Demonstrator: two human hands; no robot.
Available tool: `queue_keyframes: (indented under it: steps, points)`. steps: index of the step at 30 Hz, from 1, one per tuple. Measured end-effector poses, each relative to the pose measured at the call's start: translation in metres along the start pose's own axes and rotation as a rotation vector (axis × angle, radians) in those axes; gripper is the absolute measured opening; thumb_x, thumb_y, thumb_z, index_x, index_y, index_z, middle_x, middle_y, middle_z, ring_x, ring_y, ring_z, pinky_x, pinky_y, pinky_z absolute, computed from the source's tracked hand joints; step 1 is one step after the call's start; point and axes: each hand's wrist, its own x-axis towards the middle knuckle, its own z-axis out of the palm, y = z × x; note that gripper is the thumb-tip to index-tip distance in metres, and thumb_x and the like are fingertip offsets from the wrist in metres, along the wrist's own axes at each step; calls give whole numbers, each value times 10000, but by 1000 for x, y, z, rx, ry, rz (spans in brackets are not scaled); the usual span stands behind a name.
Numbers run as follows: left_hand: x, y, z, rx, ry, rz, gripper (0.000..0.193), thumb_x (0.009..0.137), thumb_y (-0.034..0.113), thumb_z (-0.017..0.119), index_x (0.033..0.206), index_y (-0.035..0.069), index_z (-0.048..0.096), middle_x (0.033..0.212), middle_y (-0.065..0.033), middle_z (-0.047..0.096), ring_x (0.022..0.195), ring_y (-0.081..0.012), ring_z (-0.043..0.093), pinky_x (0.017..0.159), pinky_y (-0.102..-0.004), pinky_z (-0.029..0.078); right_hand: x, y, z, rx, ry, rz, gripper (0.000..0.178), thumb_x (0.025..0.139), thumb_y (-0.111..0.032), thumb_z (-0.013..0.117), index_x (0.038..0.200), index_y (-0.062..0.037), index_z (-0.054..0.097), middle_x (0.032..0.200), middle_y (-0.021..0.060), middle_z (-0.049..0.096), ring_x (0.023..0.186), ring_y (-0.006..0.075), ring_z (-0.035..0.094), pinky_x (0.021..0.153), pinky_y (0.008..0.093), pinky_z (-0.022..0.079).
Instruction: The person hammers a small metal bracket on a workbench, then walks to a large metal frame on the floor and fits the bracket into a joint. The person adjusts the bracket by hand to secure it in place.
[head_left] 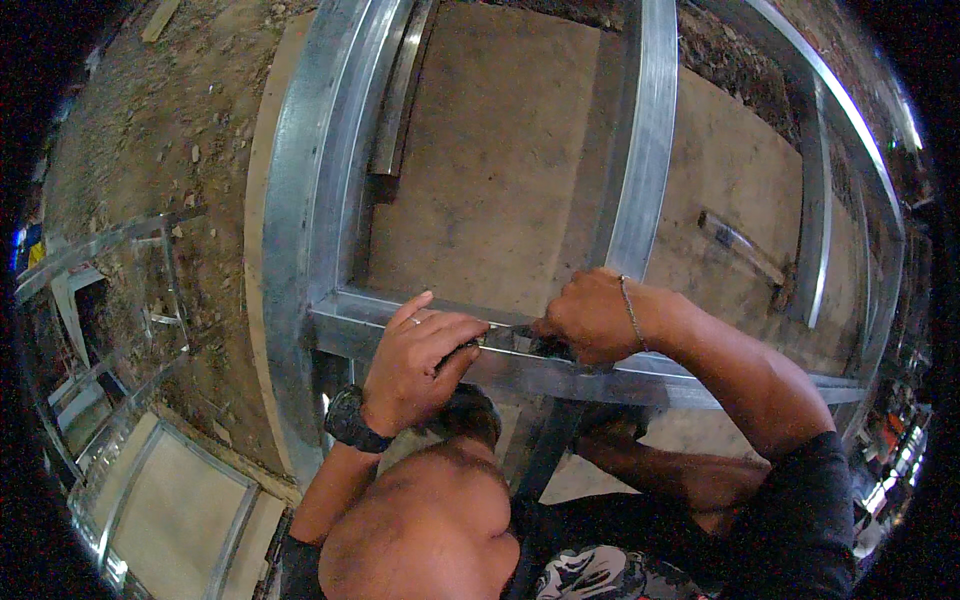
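A silvery metal crossbar [520, 376] runs left to right in front of me, part of a large frame of square tubing. My left hand [425, 345], with a ring and a black wristwatch, rests at the crossbar. Its thumb and forefinger close on something small and dark that I cannot make out. My right hand [600, 315], wearing a bead bracelet, is curled into a fist just above the bar where an upright tube [645, 150] meets it. A thin dark tool [522, 329] pokes out from that fist toward my left fingertips. Its kind is hidden.
A brown board [490, 130] lies beneath the frame. On it are a loose metal offcut [740, 248] and a length of tubing [402, 100]. Rough dirt ground [190, 130] extends to the left, with another metal frame [165, 255]. My knee [420, 520] is close below the bar.
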Motion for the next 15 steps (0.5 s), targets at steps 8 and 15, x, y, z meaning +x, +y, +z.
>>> queue_keyframes:
  steps: [8,15]
  points:
    - [3,2,1,-23,63,1,220,866,125,775,1085,111,765,1044,-66,754,1007,-236,714,1153,-497,394,3,-3,-3,32,-12,-3,249,742,-177,732,953,-45,754,925,200,757,902,391,747,757,508,591]
    - [10,9,3,-101,84,-190,123,880,138,760,996,99,772,973,-76,760,955,-244,720,1160,-500,383,2,-6,-6,34,-9,29,246,766,-193,723,973,-63,754,956,196,759,921,394,744,754,518,593]
